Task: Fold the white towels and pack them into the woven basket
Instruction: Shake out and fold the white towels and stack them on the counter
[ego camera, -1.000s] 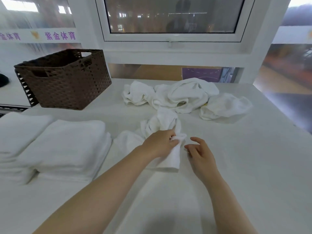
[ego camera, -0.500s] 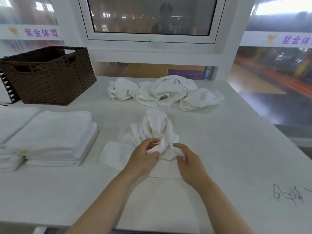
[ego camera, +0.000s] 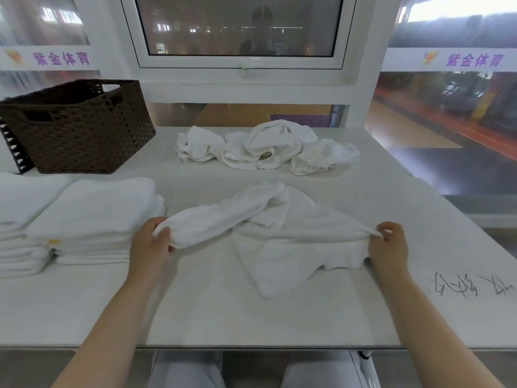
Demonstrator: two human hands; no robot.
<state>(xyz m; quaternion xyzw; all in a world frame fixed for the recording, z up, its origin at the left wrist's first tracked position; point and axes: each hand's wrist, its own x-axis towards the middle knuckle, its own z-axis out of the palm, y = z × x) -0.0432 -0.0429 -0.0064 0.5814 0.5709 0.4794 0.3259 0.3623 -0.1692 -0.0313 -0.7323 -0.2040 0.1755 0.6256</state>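
Two hands are working one white towel [ego camera: 282,236] in front of me. My left hand [ego camera: 152,246] is gripping one bunched corner of it, fingers curled round the cloth with the thumb tucked underneath. My right hand [ego camera: 387,247] is pinching the opposite corner between thumb and fingertips, the other fingers curled above it. I am holding the two corners well apart, so the towel is stretching between them, twisted and rumpled along its upper edge, while a loose flap is hanging down and lying on the counter [ego camera: 212,309] under my right hand.

Just beside my left hand, a stack of folded towels [ego camera: 95,219] is sitting on the counter, and a second folded stack [ego camera: 22,219] is lying further left, partly cut off by the edge of the view. Behind those stacks, the brown woven basket [ego camera: 81,127] is standing upright at the far left of the counter; I cannot tell from here what is inside it. Near the far edge, well apart from my hands, a heap of unfolded towels [ego camera: 265,147] is lying crumpled in three or so lumps. Some black handwriting [ego camera: 470,287] is showing on the counter near my right forearm. Beyond the counter, a white-framed window [ego camera: 240,32] is reflecting a dim interior.
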